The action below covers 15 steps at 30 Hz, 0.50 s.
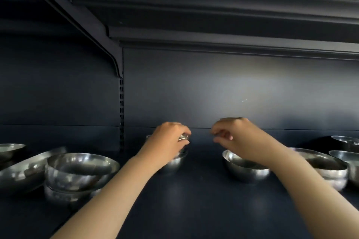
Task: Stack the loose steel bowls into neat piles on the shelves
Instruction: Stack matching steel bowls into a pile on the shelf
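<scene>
Steel bowls stand on a dark shelf (194,205). My left hand (167,139) reaches in at the middle and curls its fingers round a small steel bowl (183,137) atop a small pile (174,163); the hand hides most of that pile. My right hand (233,134) hovers with loosely curled fingers and nothing visible in them, just above and behind a single steel bowl (246,170). A pile of larger bowls (81,170) stands at the left. Another pile (328,169) stands at the right, partly behind my right forearm.
A tilted shallow steel bowl (23,172) leans beside the left pile, with another bowl (9,149) behind it. Two more bowls (347,158) (345,139) sit at the far right. A slotted upright (121,114) splits the back panel. The upper shelf (213,40) hangs close overhead.
</scene>
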Each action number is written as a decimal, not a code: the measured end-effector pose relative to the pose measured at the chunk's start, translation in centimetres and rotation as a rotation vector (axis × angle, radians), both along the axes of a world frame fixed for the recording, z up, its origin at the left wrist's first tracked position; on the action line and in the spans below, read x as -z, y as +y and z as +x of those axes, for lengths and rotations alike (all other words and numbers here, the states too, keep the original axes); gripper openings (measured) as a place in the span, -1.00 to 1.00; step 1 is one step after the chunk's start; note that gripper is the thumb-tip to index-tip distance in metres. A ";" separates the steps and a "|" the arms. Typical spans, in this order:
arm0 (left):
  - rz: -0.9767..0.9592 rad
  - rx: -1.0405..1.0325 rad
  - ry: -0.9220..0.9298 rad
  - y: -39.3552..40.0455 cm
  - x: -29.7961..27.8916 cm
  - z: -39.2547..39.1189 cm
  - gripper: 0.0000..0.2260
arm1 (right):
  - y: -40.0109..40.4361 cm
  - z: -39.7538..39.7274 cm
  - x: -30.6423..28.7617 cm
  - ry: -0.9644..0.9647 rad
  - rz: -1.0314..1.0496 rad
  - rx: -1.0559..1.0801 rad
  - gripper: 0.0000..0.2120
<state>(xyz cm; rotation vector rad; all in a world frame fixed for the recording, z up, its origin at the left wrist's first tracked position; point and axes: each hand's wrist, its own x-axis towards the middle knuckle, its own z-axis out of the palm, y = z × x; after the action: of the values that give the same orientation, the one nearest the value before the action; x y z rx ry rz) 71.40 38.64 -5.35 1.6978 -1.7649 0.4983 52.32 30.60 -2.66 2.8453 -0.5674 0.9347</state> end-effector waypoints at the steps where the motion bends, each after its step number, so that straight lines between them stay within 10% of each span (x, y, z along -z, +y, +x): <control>1: -0.014 -0.031 0.020 0.7 -0.3 1.1 -0.80 | 0.4 2.0 -0.4 -0.023 0.021 -0.042 -0.90; 15: 0.090 -0.210 0.024 2.5 2.4 5.1 -0.67 | -0.6 9.4 1.9 0.093 0.116 -0.131 -0.85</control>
<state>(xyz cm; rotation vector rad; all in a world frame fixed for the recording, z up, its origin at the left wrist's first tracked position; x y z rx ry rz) 76.46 41.16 -7.78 1.9557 -1.6225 0.4932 61.72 29.95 -4.60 3.0428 -0.4444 0.8066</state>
